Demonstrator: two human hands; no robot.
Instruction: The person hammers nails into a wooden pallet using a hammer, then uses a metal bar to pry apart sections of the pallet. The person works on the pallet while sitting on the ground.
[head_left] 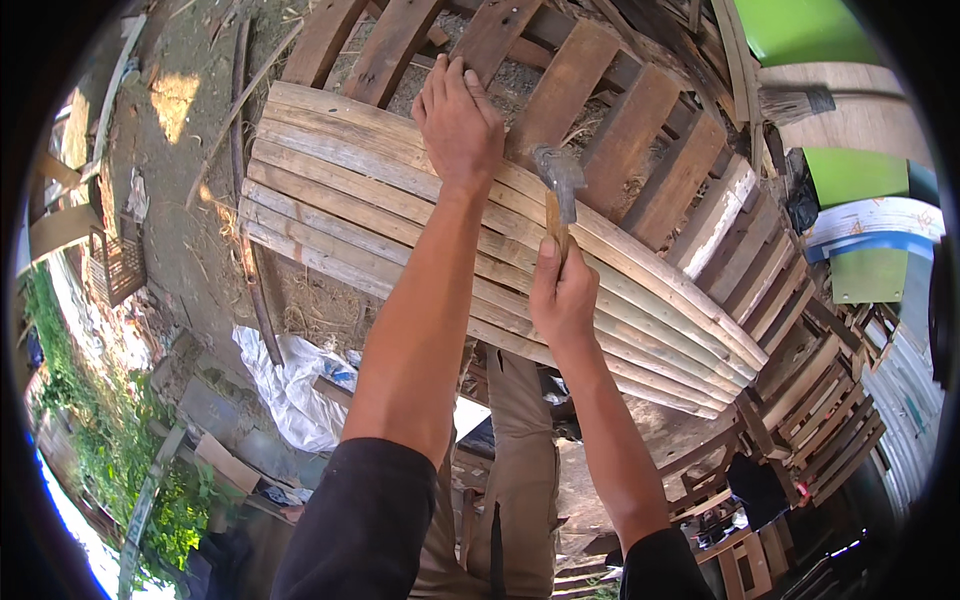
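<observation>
My left hand rests flat, fingers together, on the far edge of a panel of thin wooden slats that lies tilted across the middle of the view. My right hand grips the wooden handle of a hammer. The hammer's grey metal head is raised just above the slats, a little to the right of my left hand. Both forearms come up from the lower edge, with dark sleeves at the elbows.
Under the panel lies a frame of wide brown planks. Stacked wooden frames stand at the right, with green boards behind. A brush lies on a board. White plastic sheet and dirt ground are at the left.
</observation>
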